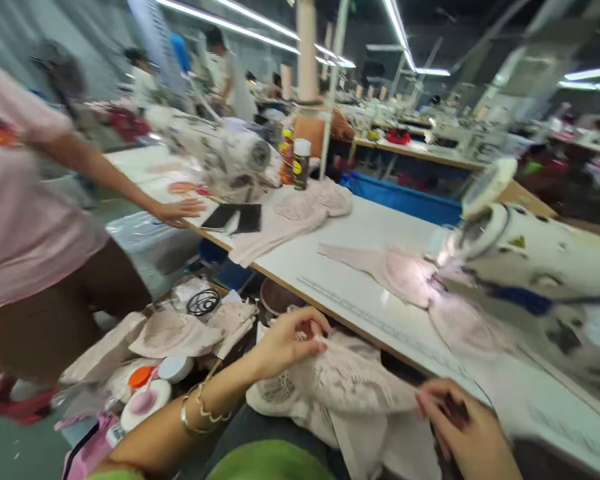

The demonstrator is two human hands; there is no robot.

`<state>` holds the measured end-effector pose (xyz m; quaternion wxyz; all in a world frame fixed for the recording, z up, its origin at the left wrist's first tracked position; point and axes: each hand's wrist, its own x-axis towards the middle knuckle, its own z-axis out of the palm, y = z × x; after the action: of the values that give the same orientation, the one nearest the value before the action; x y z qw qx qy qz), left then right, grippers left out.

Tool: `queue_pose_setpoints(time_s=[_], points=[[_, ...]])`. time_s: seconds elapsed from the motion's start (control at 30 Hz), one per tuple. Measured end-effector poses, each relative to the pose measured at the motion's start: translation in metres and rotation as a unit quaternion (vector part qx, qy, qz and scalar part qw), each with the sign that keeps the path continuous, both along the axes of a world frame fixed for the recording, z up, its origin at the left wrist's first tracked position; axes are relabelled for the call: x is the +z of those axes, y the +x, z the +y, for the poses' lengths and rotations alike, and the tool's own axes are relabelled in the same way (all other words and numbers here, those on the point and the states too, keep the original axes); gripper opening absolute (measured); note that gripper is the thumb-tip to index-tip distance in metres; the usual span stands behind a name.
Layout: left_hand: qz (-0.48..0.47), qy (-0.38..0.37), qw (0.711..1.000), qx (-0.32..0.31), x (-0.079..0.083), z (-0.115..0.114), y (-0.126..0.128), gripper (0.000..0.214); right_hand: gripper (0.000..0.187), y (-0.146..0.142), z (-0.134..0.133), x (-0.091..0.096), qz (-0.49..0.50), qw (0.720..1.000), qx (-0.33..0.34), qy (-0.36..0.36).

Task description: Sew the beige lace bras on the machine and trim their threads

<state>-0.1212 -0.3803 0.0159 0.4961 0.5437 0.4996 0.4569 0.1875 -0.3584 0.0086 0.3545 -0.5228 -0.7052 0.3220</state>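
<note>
A pale pink lace bra (360, 380) is stretched between my two hands above my lap. My left hand (293, 340) pinches its upper edge between thumb and fingers. At the other end, my right hand (463, 420) grips the edge of the fabric. More light cloth hangs below it over my legs. On the white table, a second pale pink bra (410, 277) lies under the lit head of a sewing machine (525, 247). Farther left on the tabletop rests another lace bra (305, 207).
A person in a pink shirt (30, 167) stands at the left, a hand (180, 212) by the table edge (280, 273). Spray cans (301, 165) and a dark phone-like object (247, 219) are on the table. Bra pieces (175, 333) and a pink-and-white bottle (145, 403) crowd my left side.
</note>
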Motion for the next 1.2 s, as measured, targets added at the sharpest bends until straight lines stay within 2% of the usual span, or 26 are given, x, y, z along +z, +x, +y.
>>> queue_pose_setpoints(time_s=[0.03,0.1,0.17,0.3,0.4,0.67,0.77,0.9,1.07,1.13,1.2], points=[[0.018,0.020,1.000,0.017,-0.002,0.002,-0.002,0.023,0.052,0.003,-0.009,0.000,0.016,0.999,0.013,-0.038],[0.035,0.049,0.997,0.040,-0.007,0.007,-0.005,0.025,0.044,0.003,-0.015,0.000,0.074,0.994,-0.023,-0.071],[0.026,0.063,0.996,0.059,-0.014,0.011,-0.006,0.028,0.038,0.001,-0.010,-0.002,0.124,0.988,-0.028,-0.086],[0.006,0.063,0.991,0.117,-0.023,0.012,0.001,0.030,0.036,0.000,-0.002,-0.006,0.195,0.975,-0.040,-0.101],[0.006,0.074,0.987,0.139,-0.024,0.010,0.006,0.028,0.032,0.001,-0.003,-0.007,0.219,0.970,-0.046,-0.091],[0.023,0.112,0.983,0.143,-0.020,0.012,0.013,0.021,0.027,0.012,-0.005,-0.014,0.211,0.972,-0.049,-0.090],[0.003,0.138,0.982,0.128,-0.017,0.013,0.013,0.022,0.032,0.020,-0.005,-0.014,0.227,0.967,-0.048,-0.106],[-0.038,0.175,0.979,0.094,-0.011,0.011,0.013,0.022,0.035,0.026,-0.003,-0.002,0.238,0.966,-0.005,-0.102],[-0.055,0.155,0.985,0.060,-0.006,0.004,0.010,0.026,0.032,0.026,-0.001,0.019,0.286,0.954,0.029,-0.086],[-0.046,0.126,0.991,0.021,-0.003,0.004,0.005,0.028,0.032,0.026,-0.001,0.027,0.291,0.952,0.035,-0.089],[0.004,0.088,0.995,-0.057,0.002,0.007,0.003,0.024,0.035,0.024,-0.002,0.036,0.284,0.951,0.059,-0.106]])
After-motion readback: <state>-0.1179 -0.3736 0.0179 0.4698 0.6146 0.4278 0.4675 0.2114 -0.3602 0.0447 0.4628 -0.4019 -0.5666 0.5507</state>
